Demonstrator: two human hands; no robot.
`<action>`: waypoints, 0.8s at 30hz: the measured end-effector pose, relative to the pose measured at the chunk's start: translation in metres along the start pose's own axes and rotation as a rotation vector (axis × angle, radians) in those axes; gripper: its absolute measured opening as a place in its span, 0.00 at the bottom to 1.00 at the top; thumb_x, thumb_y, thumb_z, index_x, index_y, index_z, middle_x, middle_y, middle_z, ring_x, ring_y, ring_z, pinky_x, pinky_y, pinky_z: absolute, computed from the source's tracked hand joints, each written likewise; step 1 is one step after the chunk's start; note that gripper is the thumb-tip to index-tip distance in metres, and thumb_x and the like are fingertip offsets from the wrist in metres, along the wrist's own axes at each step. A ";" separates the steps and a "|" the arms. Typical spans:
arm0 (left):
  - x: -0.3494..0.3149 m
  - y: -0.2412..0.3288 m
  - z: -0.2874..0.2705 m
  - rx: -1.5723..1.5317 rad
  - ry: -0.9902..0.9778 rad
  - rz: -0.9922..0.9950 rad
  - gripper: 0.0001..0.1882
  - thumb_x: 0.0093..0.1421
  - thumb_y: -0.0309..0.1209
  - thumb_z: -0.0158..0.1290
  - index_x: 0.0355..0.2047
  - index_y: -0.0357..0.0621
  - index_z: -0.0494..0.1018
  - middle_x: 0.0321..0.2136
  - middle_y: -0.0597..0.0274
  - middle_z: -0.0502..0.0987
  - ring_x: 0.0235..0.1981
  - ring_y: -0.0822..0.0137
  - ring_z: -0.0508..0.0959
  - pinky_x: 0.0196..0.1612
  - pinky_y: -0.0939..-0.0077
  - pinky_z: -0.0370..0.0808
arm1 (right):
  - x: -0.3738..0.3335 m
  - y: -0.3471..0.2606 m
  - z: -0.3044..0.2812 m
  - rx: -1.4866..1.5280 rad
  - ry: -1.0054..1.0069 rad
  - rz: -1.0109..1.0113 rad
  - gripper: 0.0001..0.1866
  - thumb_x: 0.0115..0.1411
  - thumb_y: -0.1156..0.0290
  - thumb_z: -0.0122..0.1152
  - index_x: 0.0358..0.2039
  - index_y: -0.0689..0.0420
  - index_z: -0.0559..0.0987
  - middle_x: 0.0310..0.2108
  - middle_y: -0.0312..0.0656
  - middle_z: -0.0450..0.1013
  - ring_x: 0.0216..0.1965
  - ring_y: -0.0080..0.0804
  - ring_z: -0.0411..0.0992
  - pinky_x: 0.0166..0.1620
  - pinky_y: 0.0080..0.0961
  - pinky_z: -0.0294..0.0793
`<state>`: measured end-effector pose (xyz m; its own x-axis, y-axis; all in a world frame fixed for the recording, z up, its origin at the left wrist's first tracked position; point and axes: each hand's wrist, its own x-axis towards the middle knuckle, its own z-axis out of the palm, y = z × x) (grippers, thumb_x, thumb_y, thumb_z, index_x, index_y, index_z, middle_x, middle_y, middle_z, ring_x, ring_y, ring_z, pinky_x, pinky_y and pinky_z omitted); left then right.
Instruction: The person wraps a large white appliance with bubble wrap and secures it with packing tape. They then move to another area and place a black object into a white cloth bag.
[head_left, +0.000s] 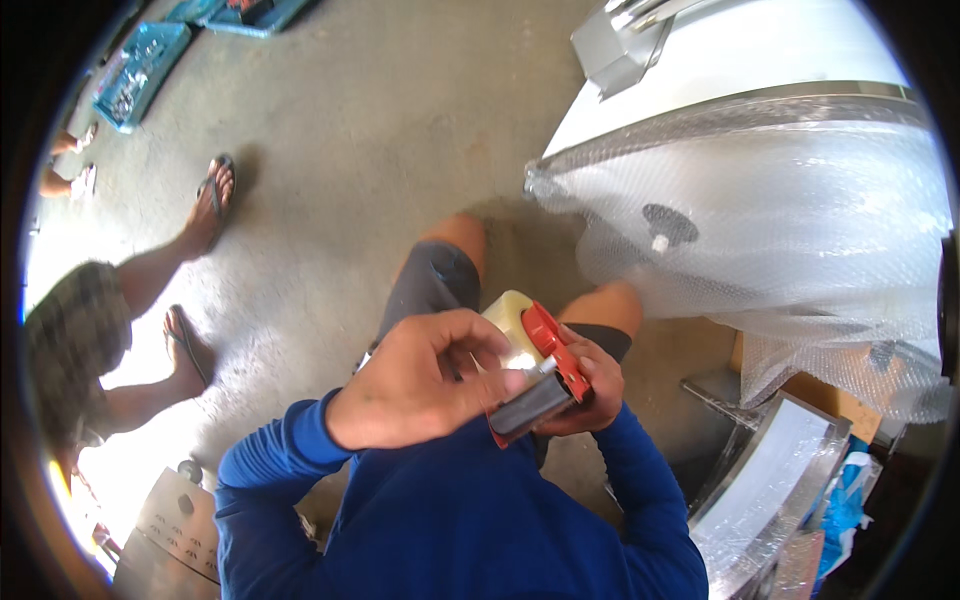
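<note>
Tape gun [533,402] sits by the blue shirt [470,510], right hand [602,385] fingers clamped on it. Left hand [405,385] bends in; I can't tell if it pinches. Floor [370,120] spreads left of the bubble wrap's [790,200] edge.

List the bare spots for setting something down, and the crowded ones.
Bare: concrete floor between the upper sandalled foot and the bubble wrap; white surface between bubble wrap and metal parts.
Crowded: lower right, with wrapped panel and blue plastic; above the lap, left hand, right hand, tape dispenser.
</note>
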<state>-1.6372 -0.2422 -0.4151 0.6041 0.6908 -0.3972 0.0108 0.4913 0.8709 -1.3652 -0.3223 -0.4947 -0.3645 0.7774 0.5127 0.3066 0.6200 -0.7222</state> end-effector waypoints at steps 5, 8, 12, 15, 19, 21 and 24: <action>-0.003 -0.007 0.008 -0.032 -0.038 -0.071 0.07 0.59 0.25 0.60 0.33 0.32 0.80 0.23 0.55 0.82 0.24 0.71 0.81 0.28 0.77 0.77 | -0.010 -0.013 0.000 -0.182 -0.108 0.123 0.48 0.47 0.57 0.80 0.62 0.54 0.60 0.36 0.49 0.76 0.37 0.45 0.80 0.55 0.55 0.76; -0.002 -0.019 0.001 -0.010 0.001 -0.085 0.04 0.60 0.22 0.58 0.33 0.32 0.80 0.24 0.58 0.82 0.25 0.75 0.80 0.29 0.80 0.75 | -0.010 -0.014 -0.003 -0.199 -0.178 0.163 0.46 0.48 0.57 0.79 0.63 0.50 0.61 0.37 0.47 0.76 0.36 0.42 0.80 0.54 0.54 0.77; 0.007 -0.035 -0.006 0.112 0.092 -0.093 0.06 0.59 0.24 0.56 0.30 0.32 0.79 0.20 0.53 0.80 0.22 0.69 0.81 0.27 0.73 0.76 | 0.002 -0.018 0.006 -0.297 -0.178 0.041 0.36 0.52 0.59 0.75 0.60 0.43 0.67 0.36 0.44 0.75 0.35 0.39 0.79 0.54 0.50 0.78; 0.010 -0.046 -0.009 0.237 0.090 -0.021 0.06 0.62 0.23 0.53 0.34 0.31 0.77 0.24 0.53 0.80 0.26 0.67 0.80 0.30 0.74 0.75 | 0.004 -0.020 0.002 -0.437 -0.321 -0.022 0.27 0.55 0.62 0.69 0.56 0.39 0.73 0.36 0.42 0.74 0.34 0.37 0.78 0.53 0.44 0.79; 0.014 -0.056 -0.006 0.313 0.137 0.192 0.03 0.62 0.19 0.52 0.34 0.33 0.76 0.25 0.53 0.79 0.26 0.66 0.79 0.32 0.73 0.75 | 0.008 -0.011 0.005 -0.370 -0.223 0.054 0.36 0.47 0.64 0.75 0.59 0.42 0.73 0.38 0.45 0.74 0.35 0.42 0.77 0.44 0.40 0.81; 0.011 -0.057 0.001 0.369 0.174 0.282 0.03 0.62 0.18 0.52 0.33 0.33 0.76 0.25 0.54 0.79 0.26 0.66 0.79 0.32 0.74 0.75 | 0.002 -0.015 0.005 -0.205 -0.193 0.287 0.40 0.44 0.65 0.76 0.60 0.45 0.72 0.39 0.47 0.75 0.35 0.45 0.77 0.41 0.38 0.81; 0.008 -0.054 0.006 0.426 0.246 0.283 0.03 0.62 0.18 0.52 0.32 0.33 0.76 0.23 0.53 0.78 0.25 0.65 0.79 0.31 0.73 0.75 | -0.003 -0.026 0.006 -0.085 -0.223 0.386 0.44 0.43 0.65 0.75 0.63 0.47 0.70 0.40 0.49 0.75 0.35 0.45 0.77 0.38 0.35 0.81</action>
<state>-1.6282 -0.2662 -0.4632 0.4271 0.8929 -0.1426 0.2273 0.0466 0.9727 -1.3775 -0.3410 -0.4807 -0.3875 0.9170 0.0942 0.5251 0.3035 -0.7951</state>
